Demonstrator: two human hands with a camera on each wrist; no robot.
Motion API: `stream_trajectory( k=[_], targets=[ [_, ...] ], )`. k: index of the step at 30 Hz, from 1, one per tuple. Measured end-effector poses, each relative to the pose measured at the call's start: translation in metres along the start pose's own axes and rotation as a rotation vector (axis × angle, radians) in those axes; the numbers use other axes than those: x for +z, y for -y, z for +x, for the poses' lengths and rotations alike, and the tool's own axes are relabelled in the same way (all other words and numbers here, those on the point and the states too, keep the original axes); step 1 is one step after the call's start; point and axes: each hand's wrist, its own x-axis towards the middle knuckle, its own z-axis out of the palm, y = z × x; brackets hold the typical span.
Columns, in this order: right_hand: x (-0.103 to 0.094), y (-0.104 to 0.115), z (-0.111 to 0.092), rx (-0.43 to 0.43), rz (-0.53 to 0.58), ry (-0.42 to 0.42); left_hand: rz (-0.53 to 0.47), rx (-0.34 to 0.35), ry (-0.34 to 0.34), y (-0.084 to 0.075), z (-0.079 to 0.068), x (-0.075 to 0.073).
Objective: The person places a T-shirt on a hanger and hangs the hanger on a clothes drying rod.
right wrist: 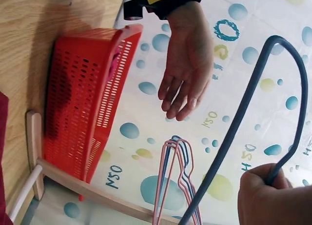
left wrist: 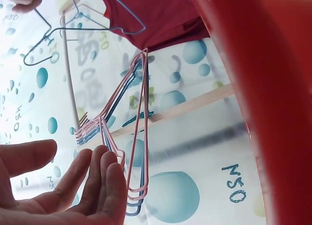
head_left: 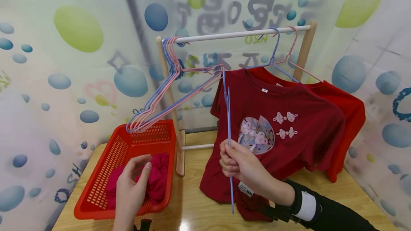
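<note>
Right hand [head_left: 239, 163] grips a blue hanger [head_left: 229, 124] before the maroon shirt [head_left: 295, 149], centre; left hand [head_left: 132, 181], fingers relaxed, hovers over the red basket [head_left: 104, 163], lower left.

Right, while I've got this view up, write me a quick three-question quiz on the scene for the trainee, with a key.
1. Which hand grips a blue hanger?
2. True or false: the left hand is gripping a hanger too.
3. Where does the crumpled magenta cloth lie?
A) Over the rail
B) In the red basket
C) Under the hanging shirts

Key:
1. The right hand.
2. False: it holds nothing.
3. B
</note>
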Motion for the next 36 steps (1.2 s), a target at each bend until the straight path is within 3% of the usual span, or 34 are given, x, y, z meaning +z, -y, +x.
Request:
stream_trajectory(
  k=[6, 18, 24, 29, 36],
  targets=[
    [-0.017, -0.011, -0.016, -0.008, -0.078, 0.06, -0.01, -0.004, 0.016, 0.001, -0.001, 0.003],
    [-0.043, -0.024, -0.038, 0.15, -0.357, -0.139, -0.004, 0.02, 0.003, 0.001, 0.0, 0.003],
    [-0.049, -0.029, -0.049, 0.174, -0.463, -0.172, 0.006, 0.005, 0.029, -0.001, -0.004, 0.001],
    [-0.057, -0.033, -0.056, 0.135, -0.564, -0.15, 0.035, 0.051, 0.005, -0.006, -0.011, 0.0],
    [-0.068, -0.035, -0.063, 0.037, -0.752, -0.146, 0.141, 0.216, -0.07, -0.027, -0.026, -0.016]
  ],
)
